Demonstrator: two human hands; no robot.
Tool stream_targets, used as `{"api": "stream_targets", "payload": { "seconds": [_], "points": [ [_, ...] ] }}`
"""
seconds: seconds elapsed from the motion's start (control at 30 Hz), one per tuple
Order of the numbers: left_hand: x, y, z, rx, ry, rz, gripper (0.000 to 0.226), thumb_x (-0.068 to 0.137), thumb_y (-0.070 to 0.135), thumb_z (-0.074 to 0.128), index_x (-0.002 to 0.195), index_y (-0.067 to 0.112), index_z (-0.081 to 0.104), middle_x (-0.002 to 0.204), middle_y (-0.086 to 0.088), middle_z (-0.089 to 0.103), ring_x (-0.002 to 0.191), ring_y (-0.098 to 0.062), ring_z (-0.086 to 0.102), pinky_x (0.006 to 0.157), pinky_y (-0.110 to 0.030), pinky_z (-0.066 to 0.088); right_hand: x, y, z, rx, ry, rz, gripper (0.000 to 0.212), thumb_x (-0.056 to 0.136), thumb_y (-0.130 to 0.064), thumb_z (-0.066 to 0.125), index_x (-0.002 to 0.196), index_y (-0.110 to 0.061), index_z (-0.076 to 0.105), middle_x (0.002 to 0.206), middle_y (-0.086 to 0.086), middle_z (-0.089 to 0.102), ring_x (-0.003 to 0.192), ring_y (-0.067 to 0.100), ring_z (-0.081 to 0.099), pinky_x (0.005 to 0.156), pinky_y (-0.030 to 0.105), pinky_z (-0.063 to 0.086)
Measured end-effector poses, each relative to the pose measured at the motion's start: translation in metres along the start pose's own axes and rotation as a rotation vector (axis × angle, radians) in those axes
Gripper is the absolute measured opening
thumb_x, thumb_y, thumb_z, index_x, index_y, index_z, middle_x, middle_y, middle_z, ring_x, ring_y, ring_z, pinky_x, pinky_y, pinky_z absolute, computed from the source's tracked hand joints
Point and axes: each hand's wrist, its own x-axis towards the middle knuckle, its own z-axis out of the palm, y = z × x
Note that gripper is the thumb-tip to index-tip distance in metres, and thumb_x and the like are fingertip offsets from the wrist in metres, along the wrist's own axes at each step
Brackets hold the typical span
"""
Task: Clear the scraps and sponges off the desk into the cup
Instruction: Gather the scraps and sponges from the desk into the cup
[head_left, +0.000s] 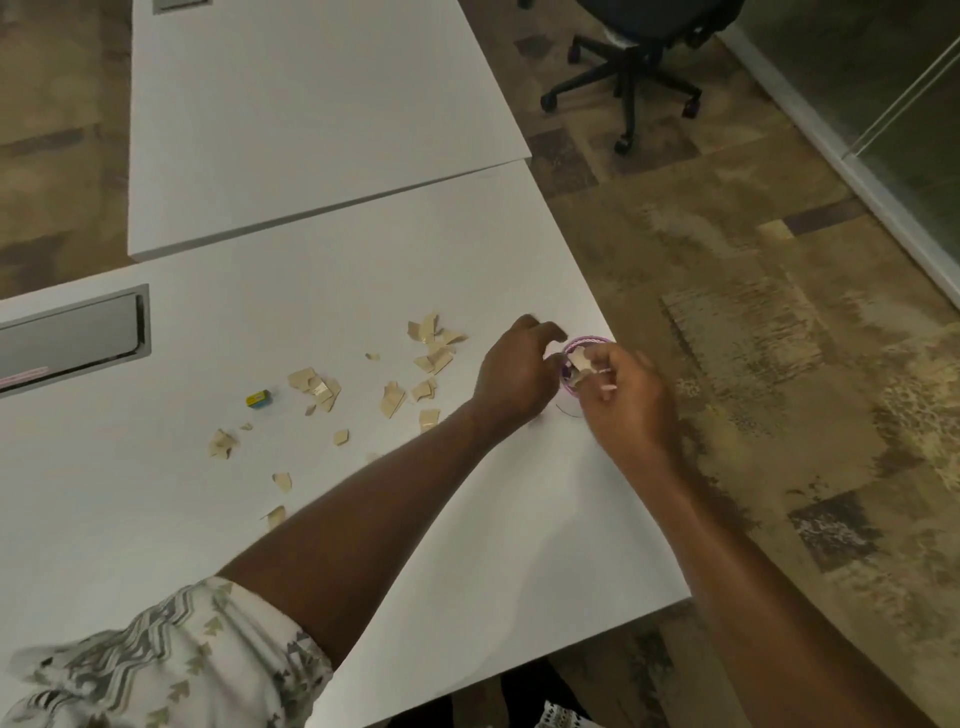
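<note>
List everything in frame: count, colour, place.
scraps: many, tan, scattered mid-desk left of the hands
block: one, yellow-blue, left of the scraps
cup: one, pink-rimmed, by the desk's right edge, mostly hidden by the hands
desk: white, near; a second one behind
hatch: one, grey, desk's left
chair: one, black, on carpet, top right
left hand: beside the cup
right hand: holding a scrap over the cup
</note>
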Motion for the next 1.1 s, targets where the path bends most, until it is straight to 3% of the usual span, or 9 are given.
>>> {"api": "stream_targets", "payload": {
  "seconds": [0.1, 0.2, 0.37, 0.5, 0.63, 0.8, 0.87, 1.0, 1.1],
  "points": [
    [-0.025, -0.037, -0.014, -0.002, 0.035, -0.080, 0.025, 0.095, 0.025, 0.063, 0.119, 0.020, 0.069, 0.114, 0.000, 0.063, 0.086, -0.014, 0.058, 0.076, -0.028, 0.045, -0.025, -0.007, 0.025, 0.099, -0.148, -0.070, 0.023, 0.090, -0.014, 0.066, 0.113, -0.013, 0.068, 0.103, -0.004, 0.067, 0.090, 0.012, 0.065, 0.073, 0.009, 0.048],
    [-0.057, -0.078, -0.024, 0.048, 0.033, -0.148, 0.028, 0.094, 0.029, 0.065, 0.120, 0.019, 0.068, 0.116, -0.001, 0.064, 0.087, -0.015, 0.060, 0.077, -0.030, 0.050, -0.041, 0.001, 0.058, 0.019, -0.318, -0.067, 0.038, 0.090, -0.020, 0.067, 0.127, -0.012, 0.062, 0.125, 0.005, 0.064, 0.112, 0.020, 0.062, 0.095, 0.030, 0.052],
    [-0.118, -0.140, -0.036, 0.163, 0.036, -0.244, 0.043, 0.092, 0.035, 0.068, 0.131, 0.015, 0.062, 0.128, -0.008, 0.061, 0.112, -0.029, 0.059, 0.088, -0.038, 0.051, -0.044, 0.004, 0.101, -0.284, -0.575, 0.088, 0.072, 0.096, -0.036, 0.056, 0.155, -0.012, 0.022, 0.164, 0.012, 0.011, 0.151, 0.027, 0.013, 0.117, 0.040, 0.026],
    [-0.165, -0.179, -0.041, 0.248, 0.043, -0.313, 0.061, 0.092, 0.045, 0.061, 0.142, 0.011, 0.052, 0.140, -0.014, 0.054, 0.125, -0.035, 0.053, 0.100, -0.044, 0.047, -0.048, -0.003, 0.125, -0.368, -0.640, 0.122, 0.078, 0.096, -0.034, 0.054, 0.156, -0.008, 0.011, 0.165, 0.015, -0.004, 0.152, 0.028, -0.003, 0.115, 0.045, 0.028],
    [-0.201, -0.208, -0.043, 0.273, 0.078, -0.357, 0.075, 0.092, 0.058, 0.042, 0.147, 0.007, 0.046, 0.148, -0.017, 0.049, 0.136, -0.035, 0.047, 0.109, -0.046, 0.042, -0.063, -0.022, 0.147, -0.397, -0.668, 0.022, 0.078, 0.095, -0.030, 0.053, 0.156, -0.008, 0.010, 0.165, 0.014, -0.006, 0.153, 0.027, -0.002, 0.114, 0.042, 0.030],
    [-0.238, -0.228, -0.050, 0.266, 0.112, -0.423, 0.079, 0.092, 0.061, 0.041, 0.152, 0.010, 0.037, 0.156, -0.015, 0.040, 0.142, -0.034, 0.040, 0.114, -0.047, 0.038, -0.087, -0.052, 0.168, -0.351, -0.795, -0.166, 0.075, 0.095, -0.029, 0.053, 0.157, -0.015, 0.013, 0.166, 0.008, -0.001, 0.153, 0.022, 0.004, 0.117, 0.039, 0.025],
    [-0.256, -0.233, -0.051, 0.309, 0.133, -0.423, 0.084, 0.092, 0.063, 0.042, 0.156, 0.011, 0.029, 0.162, -0.016, 0.030, 0.148, -0.036, 0.031, 0.118, -0.049, 0.033, -0.094, -0.060, 0.171, -0.319, -0.754, -0.198, 0.072, 0.095, -0.032, 0.055, 0.156, -0.018, 0.021, 0.166, 0.006, 0.006, 0.151, 0.024, 0.012, 0.114, 0.041, 0.030],
    [-0.293, -0.236, -0.048, 0.330, 0.126, -0.481, 0.104, 0.090, 0.074, 0.041, 0.161, 0.015, -0.005, 0.169, -0.012, -0.012, 0.156, -0.031, -0.011, 0.125, -0.050, 0.001, -0.108, -0.062, 0.176, -0.367, -0.653, -0.108, 0.074, 0.094, -0.038, 0.057, 0.155, -0.021, 0.020, 0.165, 0.008, 0.005, 0.150, 0.028, 0.014, 0.109, 0.043, 0.036],
    [-0.316, -0.244, -0.040, 0.358, 0.085, -0.531, 0.108, 0.088, 0.079, 0.036, 0.160, 0.011, -0.009, 0.167, -0.013, -0.020, 0.154, -0.034, -0.017, 0.124, -0.058, 0.002, -0.119, -0.061, 0.182, -0.402, -0.685, -0.015, 0.083, 0.095, -0.039, 0.056, 0.158, -0.018, 0.005, 0.165, 0.011, -0.010, 0.152, 0.030, 0.000, 0.112, 0.041, 0.033]
  ]
}}
